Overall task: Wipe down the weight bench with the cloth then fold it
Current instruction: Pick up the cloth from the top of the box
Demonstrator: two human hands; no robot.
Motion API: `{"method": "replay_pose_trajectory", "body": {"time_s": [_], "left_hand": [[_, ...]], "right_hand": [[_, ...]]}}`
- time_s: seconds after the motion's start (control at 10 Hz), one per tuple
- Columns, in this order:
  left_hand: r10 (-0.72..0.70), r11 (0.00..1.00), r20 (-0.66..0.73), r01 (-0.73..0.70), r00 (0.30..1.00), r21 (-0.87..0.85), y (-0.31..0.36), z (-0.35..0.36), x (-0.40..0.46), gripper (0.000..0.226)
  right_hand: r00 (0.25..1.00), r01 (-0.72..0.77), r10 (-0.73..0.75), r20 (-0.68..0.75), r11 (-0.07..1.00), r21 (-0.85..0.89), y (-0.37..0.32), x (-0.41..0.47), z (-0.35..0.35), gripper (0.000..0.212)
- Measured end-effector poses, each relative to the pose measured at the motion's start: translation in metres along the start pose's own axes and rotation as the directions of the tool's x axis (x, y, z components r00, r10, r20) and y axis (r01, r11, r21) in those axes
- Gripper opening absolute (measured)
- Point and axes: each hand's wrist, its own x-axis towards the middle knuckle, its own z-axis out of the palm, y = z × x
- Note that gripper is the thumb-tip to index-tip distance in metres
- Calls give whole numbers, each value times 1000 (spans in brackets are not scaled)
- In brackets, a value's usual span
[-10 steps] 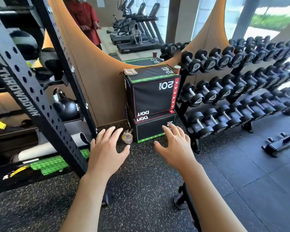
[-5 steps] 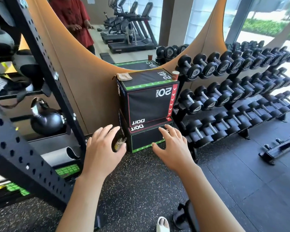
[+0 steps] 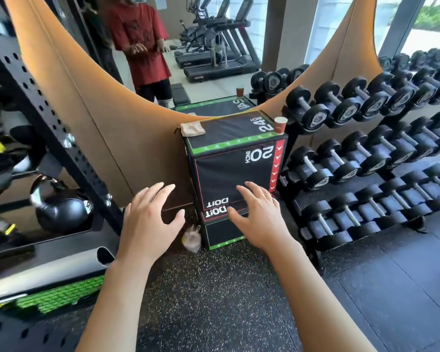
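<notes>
Reaching hands (image 3: 206, 219), fingers spread, empty

**Bare hands and forearms**

The left hand (image 3: 148, 222) and the right hand (image 3: 261, 219) wear nothing: no glove, ring, watch or band shows. Below each hand the forearm is bare as far as the frame edge, with no sleeve. The fingernails are short and unpainted.
</notes>
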Motion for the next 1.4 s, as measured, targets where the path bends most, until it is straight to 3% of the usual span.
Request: {"method": "replay_pose_trajectory", "body": {"time_s": [0.4,1.1,1.4], "left_hand": [[-35,999,17,35,999,2,-1,50,108,58],[-39,992,29,42,999,-119,-133,126,378,59],[-75,989,39,80,996,-126,-152,169,448,58]], "right_hand": [[1000,-1,-1,31,997,77,41,113,19,63],[997,-6,8,77,1000,-27,-8,393,97,63],[993,-7,9,120,1000,-21,18,480,115,61]]}}
